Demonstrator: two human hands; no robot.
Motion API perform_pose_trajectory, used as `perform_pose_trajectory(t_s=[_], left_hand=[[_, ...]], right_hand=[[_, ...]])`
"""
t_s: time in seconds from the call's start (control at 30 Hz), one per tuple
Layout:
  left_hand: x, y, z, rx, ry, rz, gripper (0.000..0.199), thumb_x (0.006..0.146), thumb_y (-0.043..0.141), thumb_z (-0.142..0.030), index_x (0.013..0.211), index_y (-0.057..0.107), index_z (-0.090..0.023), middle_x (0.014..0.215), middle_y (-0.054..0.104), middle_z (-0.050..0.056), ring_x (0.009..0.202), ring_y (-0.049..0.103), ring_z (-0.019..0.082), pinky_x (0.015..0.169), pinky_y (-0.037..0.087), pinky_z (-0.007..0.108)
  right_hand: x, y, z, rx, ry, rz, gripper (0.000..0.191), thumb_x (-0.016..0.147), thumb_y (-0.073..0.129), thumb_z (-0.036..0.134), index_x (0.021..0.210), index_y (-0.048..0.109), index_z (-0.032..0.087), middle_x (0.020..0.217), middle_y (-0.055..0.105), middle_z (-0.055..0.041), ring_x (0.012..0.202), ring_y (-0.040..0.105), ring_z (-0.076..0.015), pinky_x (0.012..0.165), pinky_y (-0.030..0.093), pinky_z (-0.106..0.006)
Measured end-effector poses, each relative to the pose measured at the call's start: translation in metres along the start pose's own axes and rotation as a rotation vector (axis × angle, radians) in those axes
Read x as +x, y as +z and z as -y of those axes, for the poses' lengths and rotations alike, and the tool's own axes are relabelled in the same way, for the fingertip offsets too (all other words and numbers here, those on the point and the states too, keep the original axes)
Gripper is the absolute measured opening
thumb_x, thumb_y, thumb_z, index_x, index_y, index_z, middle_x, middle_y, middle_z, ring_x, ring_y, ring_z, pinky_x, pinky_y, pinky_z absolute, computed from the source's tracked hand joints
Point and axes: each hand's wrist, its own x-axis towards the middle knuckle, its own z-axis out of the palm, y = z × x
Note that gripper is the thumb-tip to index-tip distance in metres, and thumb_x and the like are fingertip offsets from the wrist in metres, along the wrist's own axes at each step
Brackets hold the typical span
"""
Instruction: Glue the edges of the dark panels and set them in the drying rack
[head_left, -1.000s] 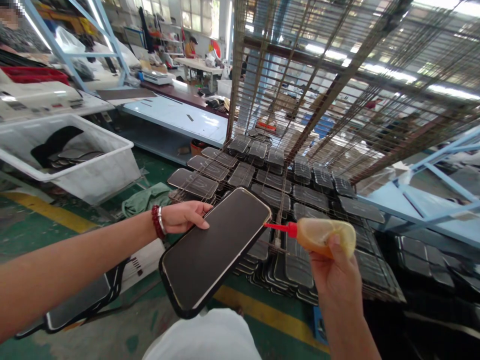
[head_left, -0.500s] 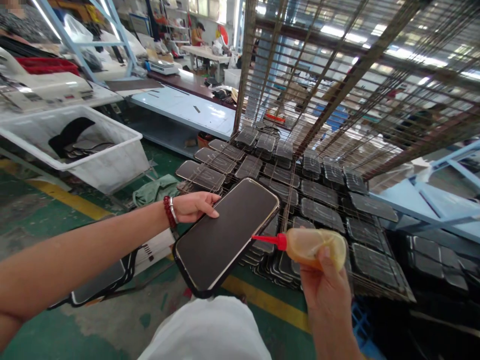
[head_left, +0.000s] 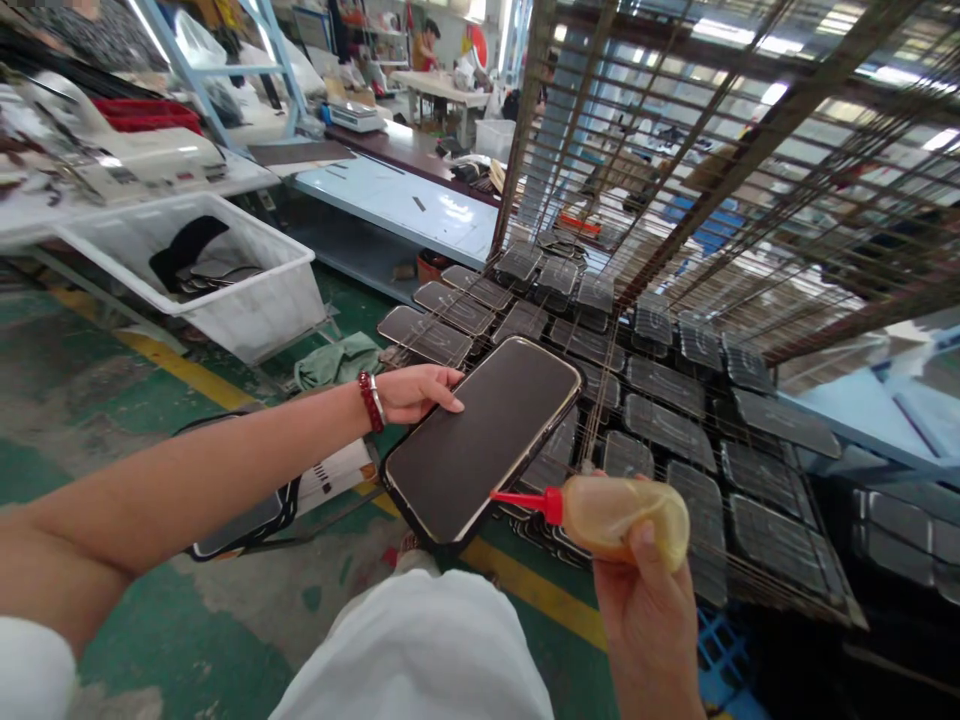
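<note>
A dark rounded rectangular panel (head_left: 484, 435) with a pale line along its edge is tilted in front of me. My left hand (head_left: 420, 394) grips its upper left edge, thumb on the face and the other fingers partly hidden. In my right hand (head_left: 649, 585) is a squeeze bottle (head_left: 622, 515) of yellowish liquid, lying sideways. Its thin red nozzle points left, and the tip is at the panel's lower right edge. Behind the panel, many similar dark pieces (head_left: 667, 425) lie in rows on a wire rack.
Hinged wire grids (head_left: 652, 130) rise at the upper right. To the left stands a white bin (head_left: 262, 310) holding dark pieces. Beyond it are a light blue table (head_left: 405, 205) and a sewing machine (head_left: 142, 155). A person (head_left: 426, 48) is in the far background.
The bottle's nozzle tip has moved down along the panel's right edge toward its lower end. The surroundings have shifted right in view. Both hands keep their hold.
</note>
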Motion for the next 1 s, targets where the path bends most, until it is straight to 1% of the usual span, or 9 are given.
perform_pose_trajectory(t_s=[0.17,0.3,0.47,0.63,0.77,0.83,0.9,0.97,1.0], left_hand=[[-0.002,-0.001,0.0,-0.015,0.029,-0.023,0.054,0.066,0.07,0.0,0.119,0.064,-0.01,0.095,0.077,0.013,0.085,0.074,0.024,0.081,0.057,0.036],[-0.004,-0.006,0.002,-0.021,0.053,-0.068,0.053,0.067,0.07,-0.001,0.12,0.064,-0.01,0.095,0.077,0.013,0.083,0.074,0.025,0.08,0.057,0.038],[-0.005,-0.011,0.003,-0.066,0.096,-0.16,0.05,0.066,0.069,-0.001,0.115,0.065,-0.008,0.093,0.077,0.014,0.079,0.074,0.024,0.078,0.058,0.037],[-0.006,-0.011,0.006,-0.133,0.146,-0.273,0.04,0.067,0.068,-0.001,0.106,0.067,-0.007,0.087,0.077,0.014,0.074,0.074,0.024,0.076,0.059,0.037],[-0.005,-0.01,0.014,-0.205,0.204,-0.355,0.035,0.066,0.067,0.0,0.1,0.067,-0.007,0.086,0.076,0.014,0.074,0.073,0.025,0.074,0.06,0.038],[-0.003,-0.007,0.02,-0.227,0.244,-0.415,0.031,0.066,0.067,0.001,0.096,0.066,-0.008,0.084,0.076,0.013,0.073,0.073,0.024,0.072,0.061,0.037],[-0.001,-0.002,0.027,-0.222,0.277,-0.478,0.029,0.068,0.066,0.001,0.095,0.064,-0.01,0.084,0.076,0.012,0.071,0.073,0.023,0.07,0.061,0.037],[0.001,0.005,0.033,-0.204,0.288,-0.51,0.03,0.07,0.065,0.001,0.097,0.063,-0.011,0.084,0.076,0.011,0.069,0.072,0.022,0.067,0.061,0.036],[0.002,0.009,0.036,-0.196,0.281,-0.506,0.03,0.071,0.064,0.0,0.098,0.063,-0.012,0.084,0.075,0.01,0.069,0.072,0.022,0.066,0.061,0.036]], right_hand=[[-0.006,0.0,-0.005,0.008,0.013,0.036,0.048,0.082,0.073,0.039,0.125,0.057,0.027,0.114,0.068,-0.0086,0.11,0.063,-0.0272,0.084,0.055,-0.037],[-0.01,-0.002,-0.007,0.02,0.024,0.054,0.045,0.081,0.075,0.037,0.122,0.059,0.026,0.113,0.069,-0.0087,0.104,0.066,-0.0264,0.079,0.058,-0.034],[-0.012,0.001,-0.006,0.04,0.025,0.009,0.045,0.081,0.074,0.037,0.122,0.058,0.025,0.112,0.069,-0.0069,0.106,0.065,-0.0243,0.08,0.058,-0.031],[-0.007,0.001,-0.006,0.056,-0.005,-0.051,0.04,0.085,0.071,0.036,0.121,0.059,0.027,0.114,0.068,-0.0024,0.11,0.063,-0.0203,0.09,0.055,-0.03],[-0.007,0.002,-0.015,0.08,-0.02,-0.093,0.034,0.085,0.072,0.035,0.116,0.061,0.027,0.114,0.067,0.0008,0.108,0.062,-0.0164,0.092,0.053,-0.026],[-0.01,0.006,-0.022,0.095,0.01,-0.11,0.033,0.083,0.074,0.035,0.114,0.062,0.027,0.111,0.067,0.0018,0.105,0.063,-0.0161,0.086,0.056,-0.024],[-0.01,0.013,-0.027,0.131,0.101,-0.098,0.034,0.082,0.076,0.036,0.111,0.063,0.027,0.108,0.068,0.001,0.099,0.065,-0.0163,0.079,0.058,-0.024],[-0.003,0.021,-0.025,0.192,0.204,-0.073,0.037,0.079,0.078,0.04,0.11,0.063,0.025,0.109,0.068,-0.0018,0.096,0.066,-0.0173,0.075,0.059,-0.026],[0.005,0.025,-0.022,0.211,0.218,-0.06,0.039,0.078,0.079,0.042,0.109,0.063,0.024,0.111,0.067,-0.0036,0.097,0.066,-0.0181,0.074,0.059,-0.027]])
